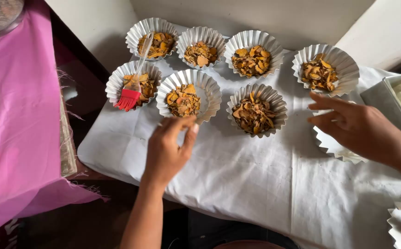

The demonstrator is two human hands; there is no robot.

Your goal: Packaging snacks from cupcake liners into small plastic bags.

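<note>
Reaching over the white-clothed bench (265,184), the left hand (166,150) pinches the rim of the nearest filled foil cup (189,97), fingers narrowed on it. The right hand (355,129) rests half-open on an empty foil cup (334,145) just beneath it. Beyond both hands, six more cups hold orange-brown flakes; a red brush (129,97) lies across the two far-left ones. Seven look filled, one remains.

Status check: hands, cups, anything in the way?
Left hand pinching rim of nearest filled cup. Right hand resting on empty cup. Red brush lies across far-left cups.
</note>
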